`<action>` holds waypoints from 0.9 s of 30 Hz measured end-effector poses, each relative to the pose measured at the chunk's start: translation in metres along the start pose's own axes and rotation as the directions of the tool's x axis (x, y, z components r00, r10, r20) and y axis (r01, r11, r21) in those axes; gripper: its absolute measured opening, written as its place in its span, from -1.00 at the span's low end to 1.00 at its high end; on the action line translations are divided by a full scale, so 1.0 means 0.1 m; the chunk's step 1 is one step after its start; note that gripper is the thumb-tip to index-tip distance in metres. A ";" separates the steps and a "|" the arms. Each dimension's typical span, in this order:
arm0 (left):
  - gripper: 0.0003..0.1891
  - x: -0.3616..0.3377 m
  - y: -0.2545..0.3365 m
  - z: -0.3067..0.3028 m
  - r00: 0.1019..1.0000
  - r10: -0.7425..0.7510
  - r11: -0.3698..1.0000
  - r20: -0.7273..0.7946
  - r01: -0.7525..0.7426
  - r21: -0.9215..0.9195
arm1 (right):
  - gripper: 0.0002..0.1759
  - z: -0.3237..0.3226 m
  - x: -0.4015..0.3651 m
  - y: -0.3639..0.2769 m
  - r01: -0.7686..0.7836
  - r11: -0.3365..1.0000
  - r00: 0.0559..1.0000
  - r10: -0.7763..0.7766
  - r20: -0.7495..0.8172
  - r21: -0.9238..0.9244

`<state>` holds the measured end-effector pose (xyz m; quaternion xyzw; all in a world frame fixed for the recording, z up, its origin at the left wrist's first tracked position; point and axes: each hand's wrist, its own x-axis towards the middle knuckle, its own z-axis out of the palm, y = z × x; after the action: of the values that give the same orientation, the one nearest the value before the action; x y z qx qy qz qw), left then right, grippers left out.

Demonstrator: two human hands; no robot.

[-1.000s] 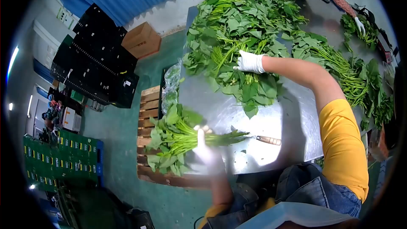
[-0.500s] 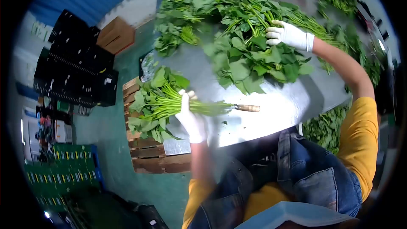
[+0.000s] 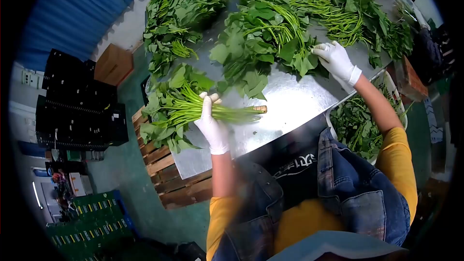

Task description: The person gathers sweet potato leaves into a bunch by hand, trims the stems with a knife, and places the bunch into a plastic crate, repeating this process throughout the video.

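My left hand (image 3: 212, 125), in a white glove, is closed around the stems of a leafy green bunch (image 3: 181, 108) over the left part of the metal table (image 3: 295, 101). The wooden handle (image 3: 260, 109) of a tool shows at the stem ends; its blade is hidden. On the right, my gloved right hand (image 3: 336, 60) has its fingertips pinched at the edge of the leafy pile (image 3: 270, 34). What lies between those fingertips is too small to tell.
More greens (image 3: 179, 14) lie at the table's back left, and long stems (image 3: 338, 19) at the right. A white crate (image 3: 360, 123) of greens stands by the near right edge. Black crates (image 3: 77, 106), a cardboard box (image 3: 113, 64) and a wooden pallet (image 3: 181, 188) are on the left.
My right hand has moved off the top of the pile to its right edge, fingertips now drawn together. My left hand still holds the bunch. The view has shifted, showing more of the crate.
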<state>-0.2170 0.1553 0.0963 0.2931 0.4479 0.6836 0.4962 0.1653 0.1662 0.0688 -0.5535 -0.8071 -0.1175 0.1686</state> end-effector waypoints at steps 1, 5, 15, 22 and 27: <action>-0.81 -0.02 0.01 0.02 1.000 0.002 1.000 0.007 -0.002 0.013 | -0.71 0.05 0.09 -0.07 -0.036 0.999 0.992 0.040 -0.119 0.039; -0.81 -0.10 0.04 0.10 1.000 -0.010 1.000 0.011 0.010 0.003 | -0.61 0.27 0.67 -0.43 -0.186 0.968 0.929 0.230 -0.291 0.168; -0.77 -0.22 -0.01 0.25 0.998 -0.067 0.997 0.010 0.067 -0.024 | -0.35 1.36 1.34 -1.46 0.322 0.947 0.947 -0.321 -0.032 0.021; -0.79 -0.10 0.07 0.03 0.998 -0.022 0.998 0.065 0.017 0.067 | -0.73 0.93 1.01 -0.08 0.422 0.877 0.888 -0.350 0.298 -0.228; -0.79 -0.13 0.15 -0.01 0.998 0.013 0.996 0.066 -0.019 0.085 | -0.72 0.69 0.75 0.93 0.173 0.923 0.968 -0.095 0.233 -0.343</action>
<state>-0.2196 0.1415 0.1101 0.3400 0.4579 0.6577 0.4921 0.2176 0.2895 0.0355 -0.5275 -0.8212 -0.2152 -0.0316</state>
